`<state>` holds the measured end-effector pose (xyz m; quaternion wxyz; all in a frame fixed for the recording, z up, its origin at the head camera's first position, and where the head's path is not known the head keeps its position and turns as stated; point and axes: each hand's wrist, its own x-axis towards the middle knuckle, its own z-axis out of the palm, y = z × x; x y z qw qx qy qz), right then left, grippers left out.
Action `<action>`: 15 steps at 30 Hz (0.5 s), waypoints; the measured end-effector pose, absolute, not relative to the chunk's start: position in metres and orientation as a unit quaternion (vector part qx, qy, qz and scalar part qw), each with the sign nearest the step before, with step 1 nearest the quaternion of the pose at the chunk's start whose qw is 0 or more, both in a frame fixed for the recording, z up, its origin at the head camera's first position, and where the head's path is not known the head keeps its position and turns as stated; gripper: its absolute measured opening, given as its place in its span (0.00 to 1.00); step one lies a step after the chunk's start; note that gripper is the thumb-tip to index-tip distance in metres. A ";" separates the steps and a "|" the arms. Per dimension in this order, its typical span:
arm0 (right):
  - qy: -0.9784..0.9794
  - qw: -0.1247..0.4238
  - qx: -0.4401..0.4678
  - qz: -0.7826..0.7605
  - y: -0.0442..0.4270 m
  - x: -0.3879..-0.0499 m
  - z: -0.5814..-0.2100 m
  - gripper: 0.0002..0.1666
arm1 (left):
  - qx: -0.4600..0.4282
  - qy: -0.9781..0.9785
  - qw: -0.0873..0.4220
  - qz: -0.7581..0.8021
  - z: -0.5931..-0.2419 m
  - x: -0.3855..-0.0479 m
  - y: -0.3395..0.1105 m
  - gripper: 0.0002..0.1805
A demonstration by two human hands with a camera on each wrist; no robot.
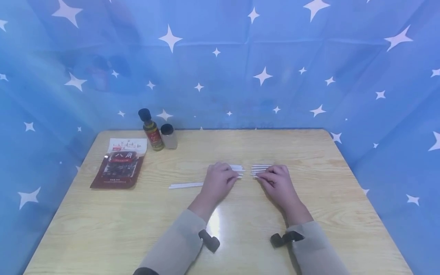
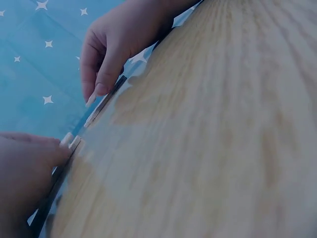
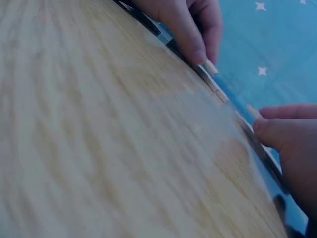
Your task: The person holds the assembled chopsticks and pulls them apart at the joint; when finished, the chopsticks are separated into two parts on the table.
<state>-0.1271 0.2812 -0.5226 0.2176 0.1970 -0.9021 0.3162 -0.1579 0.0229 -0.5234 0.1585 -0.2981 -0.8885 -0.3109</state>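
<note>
Two groups of thin white sticks lie near the table's middle, a narrow gap between them. My left hand (image 1: pixel 217 182) pinches the end of a white stick by the left group (image 1: pixel 237 167). Opposite it, my right hand (image 1: pixel 279 185) pinches another white stick at the near side of the right group (image 1: pixel 260 166). In the left wrist view a white tip (image 2: pixel 91 100) sticks out from the right fingers. The right wrist view shows a white tip (image 3: pixel 211 67) at the left fingers. Both palms hide most of the sticks' length.
More white sticks (image 1: pixel 185 185) lie left of my left hand. At the back left stand a dark-capped bottle (image 1: pixel 154 136) and a jar (image 1: pixel 169 138), with a brown and white packet (image 1: pixel 120 164) beside them. A blue star-patterned cloth (image 1: pixel 227 76) hangs behind the table.
</note>
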 end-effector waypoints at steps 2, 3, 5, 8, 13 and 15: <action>-0.901 0.224 0.209 0.308 0.281 -0.129 -0.523 0.11 | -0.301 -0.889 0.169 -0.300 -0.524 -0.159 0.024 0.05; -0.900 0.226 0.216 0.303 0.280 -0.130 -0.523 0.11 | -0.303 -0.889 0.174 -0.298 -0.524 -0.160 0.024 0.05; -0.901 0.228 0.223 0.294 0.280 -0.131 -0.524 0.11 | -0.303 -0.890 0.175 -0.293 -0.524 -0.161 0.025 0.05; -0.906 0.227 0.218 0.284 0.279 -0.132 -0.524 0.11 | -0.298 -0.896 0.171 -0.282 -0.524 -0.161 0.026 0.05; -0.911 0.223 0.204 0.280 0.280 -0.133 -0.526 0.11 | -0.289 -0.906 0.168 -0.259 -0.523 -0.161 0.030 0.05; -0.911 0.223 0.200 0.282 0.280 -0.133 -0.527 0.11 | -0.286 -0.910 0.166 -0.250 -0.522 -0.161 0.031 0.05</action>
